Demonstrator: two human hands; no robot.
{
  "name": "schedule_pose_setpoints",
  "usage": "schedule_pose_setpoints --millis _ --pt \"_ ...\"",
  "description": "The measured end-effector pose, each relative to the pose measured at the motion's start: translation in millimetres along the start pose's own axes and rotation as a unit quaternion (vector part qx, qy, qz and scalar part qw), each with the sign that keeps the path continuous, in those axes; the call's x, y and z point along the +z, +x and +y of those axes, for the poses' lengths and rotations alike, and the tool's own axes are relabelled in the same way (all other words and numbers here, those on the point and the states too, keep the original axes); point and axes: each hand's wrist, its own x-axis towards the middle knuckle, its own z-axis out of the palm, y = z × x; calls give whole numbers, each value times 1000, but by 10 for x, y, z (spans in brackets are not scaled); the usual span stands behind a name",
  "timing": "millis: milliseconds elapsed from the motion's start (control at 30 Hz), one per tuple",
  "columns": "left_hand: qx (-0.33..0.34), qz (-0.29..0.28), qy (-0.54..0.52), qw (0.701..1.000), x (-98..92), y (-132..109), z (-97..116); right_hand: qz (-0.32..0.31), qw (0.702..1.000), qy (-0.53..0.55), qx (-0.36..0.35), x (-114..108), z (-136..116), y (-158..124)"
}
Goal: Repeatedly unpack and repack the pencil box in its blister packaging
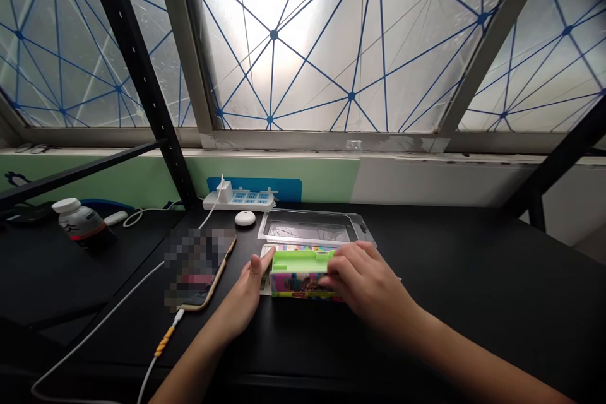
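Right hand (pixel 362 278) pinches the colourful box (pixel 300 284) near its right end, left hand (pixel 249 290) spread against the left. Box is mid-way along the black desk (pixel 454 265); clear plastic shell (pixel 310 227) just behind.

Printed box (pixel 303 278): small and oblong, its front panel crowded with pink, purple and yellow artwork too fine for me to make out.
Lime-green tray (pixel 298 260): set in the top of the box, hollow side up, with raised ledges toward its back and near-left corner.
Pose: long side facing the person, on the black desk (pixel 454 265).
Left end: the left hand (pixel 249 287) sits against it.
Right end: hidden behind the right hand (pixel 362 274), fingers bent over the tray and front panel.
Patterned card (pixel 293 247): pale-edged, peeking out behind and left of the box.
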Motion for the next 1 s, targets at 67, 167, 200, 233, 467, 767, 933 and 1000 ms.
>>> schedule_pose_setpoints --millis 67,167,200,233,467,767,933,1000 --pt "-53 -17 -13 998 -10 6 4 -35 998 61 3 -147 -93 -58" --pt "-74 -38 32 996 -6 1 44 -130 979 152 34 -342 -117 -199" --pt "-71 -45 47 995 -3 -5 58 -169 968 179 53 -396 -80 -262" --pt "-69 -50 57 995 0 -12 68 -205 955 201 74 -442 -21 -336" --pt "-31 -45 96 994 31 -43 14 -268 895 242 261 -412 531 -994" --pt "-36 -51 68 996 47 -44 -39 -257 859 244 369 -209 618 -1196" --pt "-11 -41 2 999 26 -66 -14 -198 873 252 368 -189 643 -1157" --pt "21 -38 -16 999 24 -70 13 -185 875 250 372 -182 636 -1137"
